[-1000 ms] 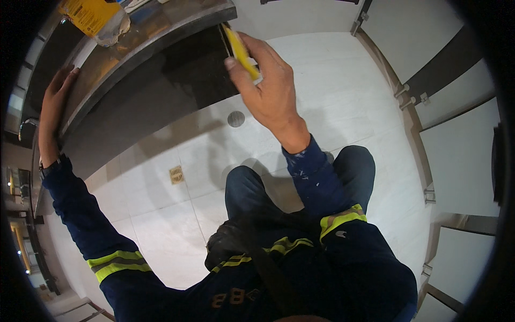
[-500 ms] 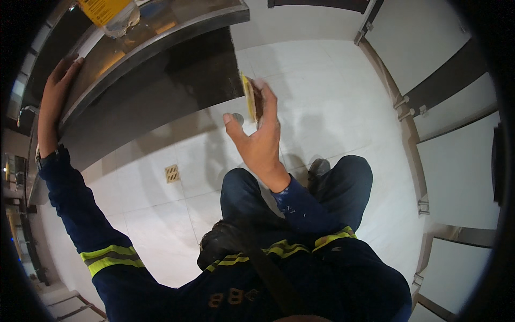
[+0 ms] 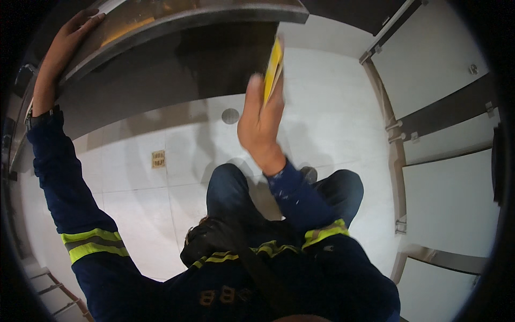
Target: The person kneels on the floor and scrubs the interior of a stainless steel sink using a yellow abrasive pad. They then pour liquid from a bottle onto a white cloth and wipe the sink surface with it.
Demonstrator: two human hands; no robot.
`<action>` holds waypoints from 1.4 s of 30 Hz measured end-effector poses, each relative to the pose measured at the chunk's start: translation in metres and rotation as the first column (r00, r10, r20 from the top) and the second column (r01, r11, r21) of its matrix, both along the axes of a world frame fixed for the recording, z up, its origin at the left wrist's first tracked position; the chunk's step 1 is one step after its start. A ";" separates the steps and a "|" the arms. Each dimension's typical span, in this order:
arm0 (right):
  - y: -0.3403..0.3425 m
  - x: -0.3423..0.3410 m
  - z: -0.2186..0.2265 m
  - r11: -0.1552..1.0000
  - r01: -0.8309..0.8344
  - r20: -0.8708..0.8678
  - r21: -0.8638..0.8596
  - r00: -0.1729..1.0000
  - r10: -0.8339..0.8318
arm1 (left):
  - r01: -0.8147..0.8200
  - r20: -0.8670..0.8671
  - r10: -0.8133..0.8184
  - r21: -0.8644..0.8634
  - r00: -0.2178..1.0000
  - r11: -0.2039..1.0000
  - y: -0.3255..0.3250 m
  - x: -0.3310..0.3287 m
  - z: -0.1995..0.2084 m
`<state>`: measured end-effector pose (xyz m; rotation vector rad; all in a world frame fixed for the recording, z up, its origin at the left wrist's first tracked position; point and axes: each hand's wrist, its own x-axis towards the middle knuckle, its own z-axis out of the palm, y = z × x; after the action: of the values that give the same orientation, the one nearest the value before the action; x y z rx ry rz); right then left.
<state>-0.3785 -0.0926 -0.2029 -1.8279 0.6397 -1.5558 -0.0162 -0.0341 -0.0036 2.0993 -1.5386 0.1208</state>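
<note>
Yellow-faced piece: Although blur softens its outline, the thin, flat, oblong yellow-faced piece (image 3: 273, 70) with a paler layer along one side shows nearly edge-on, slanting up beside the right end of the glossy black panel (image 3: 225, 59); whether it touches that end cannot be told.

Right-hand grip: the right hand (image 3: 263, 115) has the yellow-faced piece clamped, thumb on the panel side and fingers along the outer side; how firmly the thumb presses cannot be told.

Left-hand support: the left hand (image 3: 70, 43) lies on the dark grey, smooth-topped counter with a thick front edge (image 3: 225, 15), its fingers stretched out and nothing seen between them.

Weight and stiffness: the yellow-faced piece looks light enough for one hand, and probably bends a little while keeping its flat shape; its layers may flex or part where the paler side shows.

Surface and fragility: it seems unlikely to break, and its texture is too blurred to judge for slip.

Best hold: probably the lower half, fingers spread flat behind for backing and thumb opposite, leaving the upper end free and the fingertips back from the panel's edge.
</note>
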 end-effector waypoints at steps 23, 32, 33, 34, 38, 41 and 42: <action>-0.025 0.002 -0.008 0.975 0.097 0.053 -0.200 0.995 -0.088 | -0.132 0.150 0.142 -0.076 0.978 0.988 -0.003 -0.013 0.004; -0.035 0.006 0.002 0.979 0.113 0.111 -0.167 0.989 -0.095 | -0.077 0.206 0.086 -0.049 0.975 0.996 -0.004 -0.015 0.005; -0.036 0.008 0.009 0.968 0.132 0.124 -0.215 0.986 -0.107 | -0.097 0.200 0.107 -0.060 0.974 0.994 -0.003 -0.020 0.007; -0.035 0.004 0.002 0.967 0.139 0.060 -0.213 0.990 -0.129 | -0.113 0.210 0.120 -0.045 0.970 0.993 -0.002 -0.019 0.008; -0.020 -0.006 -0.072 0.995 0.084 0.001 -0.056 0.997 -0.084 | -0.141 0.210 0.141 -0.015 0.968 0.990 -0.003 -0.016 0.012; -0.027 -0.017 -0.061 0.998 0.013 0.128 -0.058 0.992 -0.005 | -0.087 0.231 0.080 0.018 0.970 0.996 0.002 -0.001 0.012; -0.037 -0.024 -0.050 0.997 0.031 0.171 -0.070 0.985 -0.019 | -0.053 0.241 0.047 0.019 0.969 0.998 0.000 0.004 0.012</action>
<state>-0.4030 -0.1294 -0.2529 -1.7204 0.5340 -1.7506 -0.0124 -0.0336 0.0086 2.2097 -1.6305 0.3896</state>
